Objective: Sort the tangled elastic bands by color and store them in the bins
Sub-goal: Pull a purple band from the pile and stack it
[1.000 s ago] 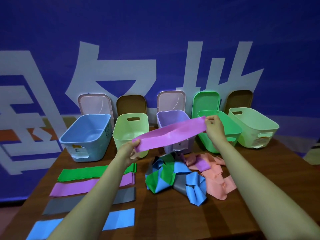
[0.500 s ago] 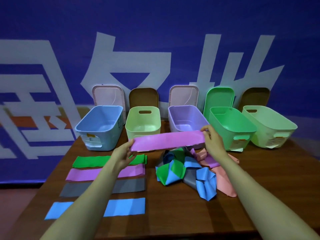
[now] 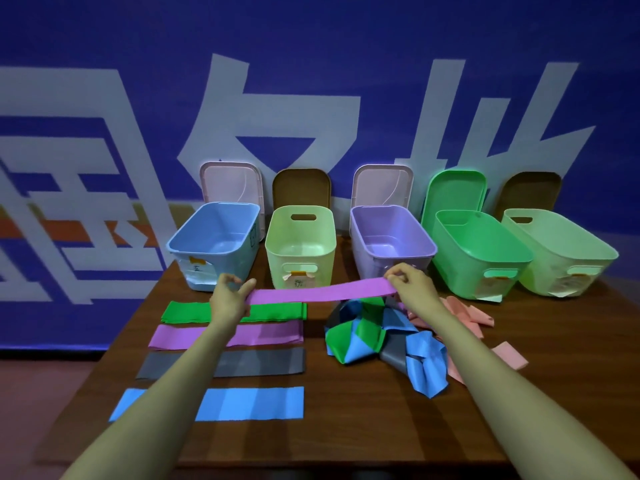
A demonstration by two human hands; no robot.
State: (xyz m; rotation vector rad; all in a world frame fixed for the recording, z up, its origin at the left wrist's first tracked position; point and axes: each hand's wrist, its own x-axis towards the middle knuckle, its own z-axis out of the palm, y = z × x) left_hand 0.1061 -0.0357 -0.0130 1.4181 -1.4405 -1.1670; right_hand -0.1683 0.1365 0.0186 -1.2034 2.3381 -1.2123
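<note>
two pinching grips, left hand (image 3: 230, 299) and right hand (image 3: 414, 285), flat smooth purple elastic band (image 3: 322, 292) held taut between them

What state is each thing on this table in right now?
Held purple band, stretched between both hands.
Left hand, pinches its left end.
Right hand, pinches its right end.
Sorted bands, four laid flat.
Tangled pile, knotted together.
Bins, open, nothing visible inside.
Lids, off, leaning behind bins.

Blue fabric backdrop (image 3: 311, 46): huge white characters (image 3: 294, 116), cropped, unreadable whole. Pale blue plastic bin (image 3: 228, 268) and yellow-green plastic bin (image 3: 301, 254): taped paper labels (image 3: 297, 280), one handwritten character each, too small to read.
</note>
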